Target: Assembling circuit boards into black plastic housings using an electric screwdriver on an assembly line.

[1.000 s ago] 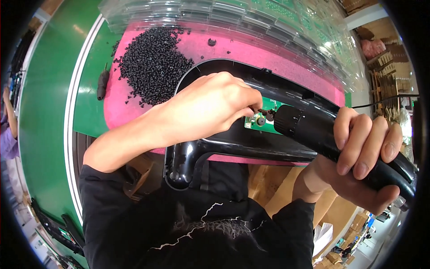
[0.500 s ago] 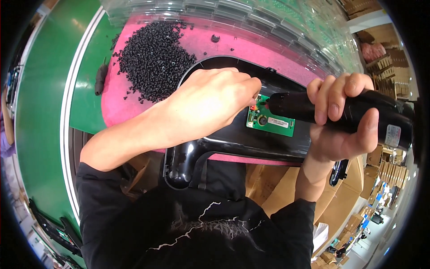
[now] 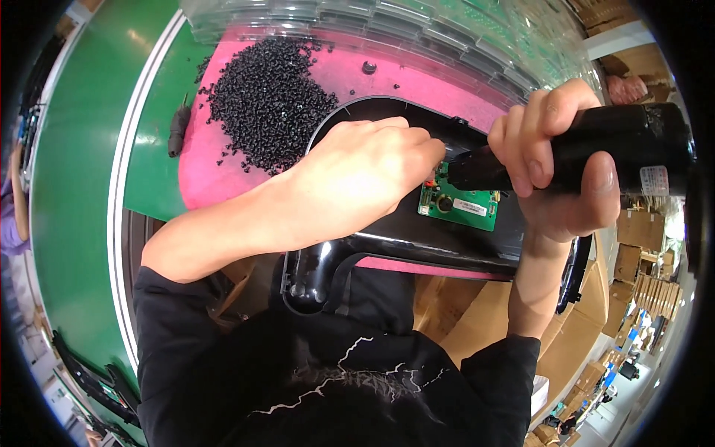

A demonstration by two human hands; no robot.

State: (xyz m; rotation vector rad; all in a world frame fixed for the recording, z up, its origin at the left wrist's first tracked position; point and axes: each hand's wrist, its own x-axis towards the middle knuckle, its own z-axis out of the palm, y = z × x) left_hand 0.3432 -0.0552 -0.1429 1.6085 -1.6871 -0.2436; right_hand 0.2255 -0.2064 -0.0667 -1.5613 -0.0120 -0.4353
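Note:
A green circuit board point(image 3: 459, 211) with a white label lies inside a glossy black plastic housing point(image 3: 439, 249), which has a rounded arm at its near left. My right hand point(image 3: 555, 160) is wrapped round a thick black electric screwdriver point(image 3: 596, 145), held nearly level, with its nose over the board's far edge. Whether its bit touches a screw is hidden. Over the housing, my left hand point(image 3: 376, 167) is closed, knuckles up, with its fingertips beside the screwdriver's nose. What those fingers pinch, if anything, is out of sight.
A large heap of small black screws point(image 3: 264, 104) covers the pink mat point(image 3: 205, 167) at the far left. A dark-handled tool point(image 3: 179, 130) lies on the green table point(image 3: 153, 171). Clear plastic trays point(image 3: 417, 33) line the back. Cardboard point(image 3: 488, 316) stands below the housing.
My right hand and the rear of the screwdriver have risen slightly in view, while its nose stays over the board. My left hand remains closed beside it. The whole view has shifted a little.

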